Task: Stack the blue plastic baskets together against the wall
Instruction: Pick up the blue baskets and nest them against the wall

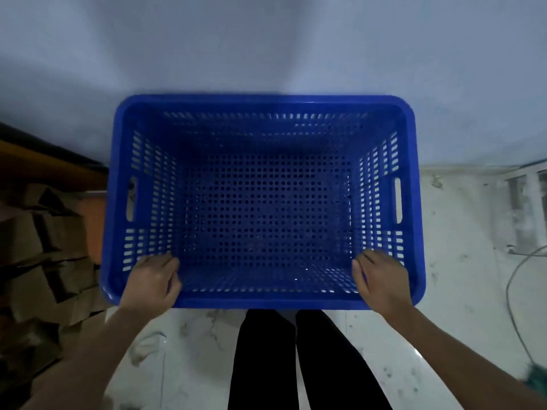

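You had the blue basket point(263, 199) up against the wall point(266, 39), your left hand point(152, 281) and right hand point(380, 281) curled over its near rim; placing seemed underway; next, lower it squarely.

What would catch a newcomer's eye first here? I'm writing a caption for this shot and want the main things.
A big blue perforated basket fills the middle of the view, its far rim toward the pale wall. The left hand and right hand grip its near rim at the two corners. Brown cardboard boxes pile up at the left, and a thin cable trails over the marbled floor at the right.
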A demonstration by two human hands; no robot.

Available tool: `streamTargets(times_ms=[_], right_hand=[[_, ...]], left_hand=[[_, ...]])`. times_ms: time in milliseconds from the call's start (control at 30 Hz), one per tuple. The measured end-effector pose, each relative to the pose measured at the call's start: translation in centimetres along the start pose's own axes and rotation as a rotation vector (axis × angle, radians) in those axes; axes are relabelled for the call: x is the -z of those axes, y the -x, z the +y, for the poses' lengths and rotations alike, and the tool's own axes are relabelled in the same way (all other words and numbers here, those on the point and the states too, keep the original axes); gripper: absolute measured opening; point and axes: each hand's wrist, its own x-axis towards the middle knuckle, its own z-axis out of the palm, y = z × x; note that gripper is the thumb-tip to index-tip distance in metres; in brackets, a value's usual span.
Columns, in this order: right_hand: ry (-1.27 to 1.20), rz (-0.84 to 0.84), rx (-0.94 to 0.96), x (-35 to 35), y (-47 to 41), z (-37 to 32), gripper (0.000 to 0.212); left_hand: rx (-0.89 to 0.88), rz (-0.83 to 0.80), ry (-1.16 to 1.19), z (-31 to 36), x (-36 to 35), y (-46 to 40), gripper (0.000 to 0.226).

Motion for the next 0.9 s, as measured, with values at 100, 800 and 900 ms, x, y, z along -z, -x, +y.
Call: streamTargets(times_ms=[100, 800, 900], right_hand=[[-0.026, -0.076, -0.015, 0.3, 0.2, -0.2, 0.051], [0.158, -0.109, -0.447, 5.9, -23.3, 5.9, 0.101], [0.168, -0.161, -0.469, 6.6, -23.5, 5.9, 0.113]], left_hand=[[0.034, -0.062, -0.032, 0.6, 0.8, 0.3, 0.031], [0.344, 0.043, -0.114, -8.8, 11.9, -22.2, 0.078], [0.325, 0.008, -0.135, -8.9, 12.6, -22.0, 0.083]])
